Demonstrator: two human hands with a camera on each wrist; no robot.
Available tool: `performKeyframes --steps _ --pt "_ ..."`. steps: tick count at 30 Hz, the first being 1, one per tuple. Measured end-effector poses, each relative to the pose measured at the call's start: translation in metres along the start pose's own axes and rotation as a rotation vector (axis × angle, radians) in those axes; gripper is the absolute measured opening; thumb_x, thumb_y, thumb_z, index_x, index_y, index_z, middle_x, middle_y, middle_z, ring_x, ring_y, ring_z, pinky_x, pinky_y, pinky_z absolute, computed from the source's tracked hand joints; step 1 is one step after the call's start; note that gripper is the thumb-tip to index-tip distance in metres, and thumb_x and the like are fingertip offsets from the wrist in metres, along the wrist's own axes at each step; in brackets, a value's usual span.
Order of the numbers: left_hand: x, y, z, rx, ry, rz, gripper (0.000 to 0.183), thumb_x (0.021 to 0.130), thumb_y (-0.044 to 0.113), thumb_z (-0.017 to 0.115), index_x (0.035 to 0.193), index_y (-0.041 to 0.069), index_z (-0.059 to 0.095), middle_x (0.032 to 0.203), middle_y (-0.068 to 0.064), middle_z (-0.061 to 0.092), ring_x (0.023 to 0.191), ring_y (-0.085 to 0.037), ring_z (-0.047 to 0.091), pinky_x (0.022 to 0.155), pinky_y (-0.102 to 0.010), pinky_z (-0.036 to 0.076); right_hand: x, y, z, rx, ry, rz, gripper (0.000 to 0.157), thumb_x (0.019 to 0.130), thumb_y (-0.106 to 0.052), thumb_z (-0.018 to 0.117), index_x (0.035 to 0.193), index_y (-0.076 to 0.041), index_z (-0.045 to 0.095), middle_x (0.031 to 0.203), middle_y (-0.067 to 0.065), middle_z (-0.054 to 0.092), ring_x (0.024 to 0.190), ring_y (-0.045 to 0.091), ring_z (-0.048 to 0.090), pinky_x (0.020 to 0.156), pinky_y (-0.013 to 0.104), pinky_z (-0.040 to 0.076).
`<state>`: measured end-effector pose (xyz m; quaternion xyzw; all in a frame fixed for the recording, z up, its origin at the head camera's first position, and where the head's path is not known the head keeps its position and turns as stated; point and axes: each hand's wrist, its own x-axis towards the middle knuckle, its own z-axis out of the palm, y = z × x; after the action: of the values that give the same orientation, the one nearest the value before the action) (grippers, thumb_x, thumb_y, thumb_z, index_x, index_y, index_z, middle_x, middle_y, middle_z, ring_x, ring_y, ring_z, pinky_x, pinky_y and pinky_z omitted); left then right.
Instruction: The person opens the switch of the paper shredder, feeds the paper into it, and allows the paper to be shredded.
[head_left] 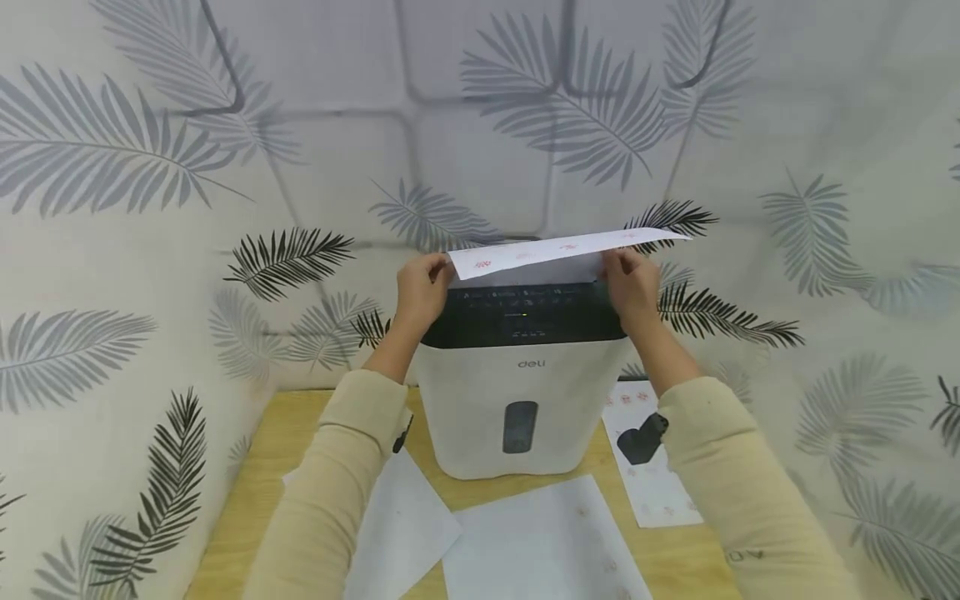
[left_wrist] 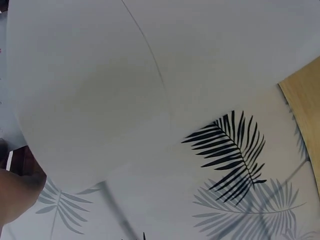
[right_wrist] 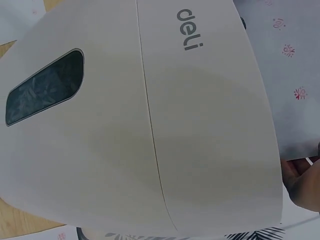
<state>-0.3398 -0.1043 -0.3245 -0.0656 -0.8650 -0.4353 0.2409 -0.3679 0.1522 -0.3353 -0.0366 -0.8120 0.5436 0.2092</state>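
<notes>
A white paper shredder (head_left: 480, 408) with a black top panel and "deli" lettering stands upright on the wooden table. Over its top is a sheet of white paper (head_left: 558, 250) with small red prints, its upper part folded forward. My left hand (head_left: 422, 292) pinches the sheet's left edge, and my right hand (head_left: 632, 287) pinches its right edge. The sheet's lower edge is hidden behind the panel. In the right wrist view the paper (right_wrist: 282, 75) shows beside the shredder body, with the fingers of my right hand (right_wrist: 304, 187) at its edge.
White sheets (head_left: 405, 525) lie in front of the shredder on the wooden table (head_left: 300, 425). A printed sheet (head_left: 641, 492) lies to its right. Behind stands a wall covering (head_left: 337, 183) with a leaf pattern. Dark wrist cameras (head_left: 641, 440) are worn at the sleeves.
</notes>
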Motion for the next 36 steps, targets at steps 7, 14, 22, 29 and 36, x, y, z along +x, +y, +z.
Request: performKeyframes --steps 7,14,22,29,36 --pt "-0.005 -0.002 0.002 0.002 -0.044 -0.022 0.018 0.091 0.004 0.052 0.101 -0.001 0.067 0.104 -0.019 0.067 0.097 -0.029 0.064 0.086 -0.037 0.052 -0.004 0.006 0.001 -0.062 -0.024 -0.017 0.031 0.096 -0.021 0.045 0.105 0.003 0.063 0.089 0.014 0.060 0.070 0.006 0.047 0.062 0.016 0.037" --pt "-0.008 0.009 0.001 -0.127 0.081 0.255 0.018 0.084 0.012 0.065 0.089 -0.006 0.066 0.083 -0.021 0.067 0.071 -0.029 0.059 0.067 -0.035 0.050 -0.004 -0.004 -0.014 0.046 0.075 -0.182 0.027 0.090 -0.020 0.061 0.093 0.006 0.064 0.071 -0.015 0.052 0.065 -0.005 0.048 0.061 0.011 0.039" --pt "-0.013 0.008 0.002 -0.136 0.132 0.257 0.020 0.083 0.013 0.066 0.081 -0.006 0.064 0.079 -0.020 0.066 0.076 -0.030 0.062 0.070 -0.039 0.052 -0.009 -0.011 -0.017 0.028 0.121 -0.268 0.024 0.084 -0.014 0.068 0.091 0.009 0.069 0.089 0.021 0.069 0.062 -0.011 0.046 0.055 0.007 0.037" --pt "-0.015 0.005 0.004 -0.130 0.150 0.263 0.021 0.085 0.013 0.065 0.076 -0.006 0.061 0.077 -0.019 0.064 0.077 -0.030 0.063 0.071 -0.038 0.054 -0.014 -0.003 -0.015 0.072 0.101 -0.319 0.020 0.081 -0.006 0.069 0.093 0.009 0.069 0.096 0.026 0.068 0.065 -0.020 0.049 0.061 0.002 0.041" --pt "-0.017 0.005 0.003 -0.105 0.153 0.259 0.017 0.084 0.012 0.066 0.084 -0.005 0.066 0.082 -0.018 0.066 0.077 -0.029 0.063 0.071 -0.037 0.054 -0.016 0.001 -0.014 0.122 0.081 -0.364 0.017 0.080 0.000 0.069 0.093 0.010 0.069 0.096 0.027 0.067 0.069 -0.023 0.051 0.067 0.000 0.043"
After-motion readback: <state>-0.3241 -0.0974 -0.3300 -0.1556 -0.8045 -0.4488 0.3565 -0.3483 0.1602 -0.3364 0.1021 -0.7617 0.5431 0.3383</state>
